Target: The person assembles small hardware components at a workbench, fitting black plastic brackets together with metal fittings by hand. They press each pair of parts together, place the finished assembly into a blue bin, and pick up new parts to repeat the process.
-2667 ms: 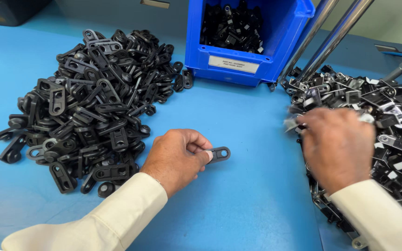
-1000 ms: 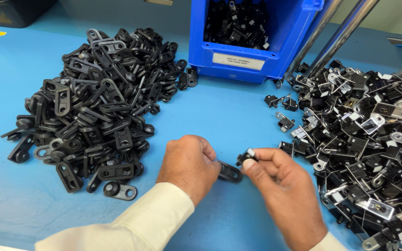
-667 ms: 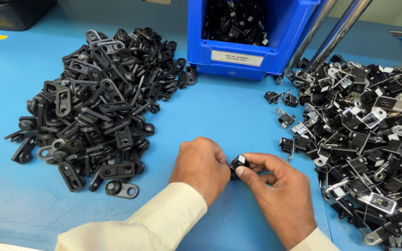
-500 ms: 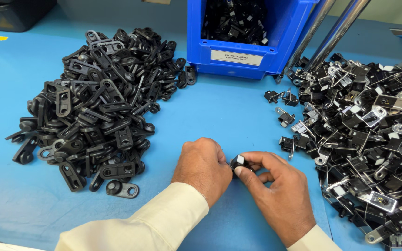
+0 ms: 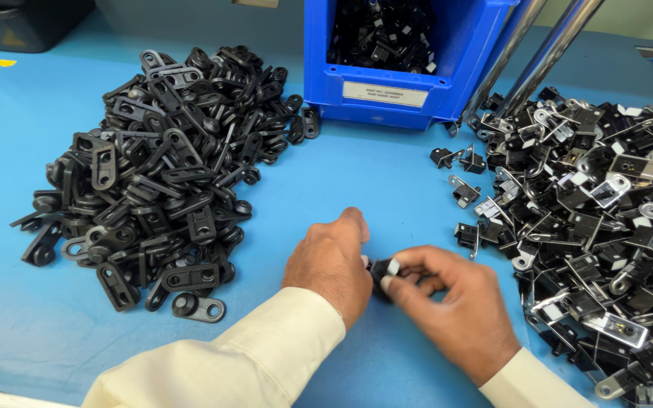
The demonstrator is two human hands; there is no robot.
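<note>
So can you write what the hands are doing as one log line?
left hand: on small black part | right hand: pinching same part | left: black pile | right: metal pile | behind: blue bin

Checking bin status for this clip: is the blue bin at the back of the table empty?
No. The blue bin holds a heap of small black parts visible through its open top.

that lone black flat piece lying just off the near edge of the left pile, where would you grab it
Take the lone black piece across its narrow middle, probably from straight above. It lies flat on the blue table, a raised round knob at its left end and a hole at its right, and only its far side sits close to the black pile, so a grip on its long edges looks unobstructed.
</note>
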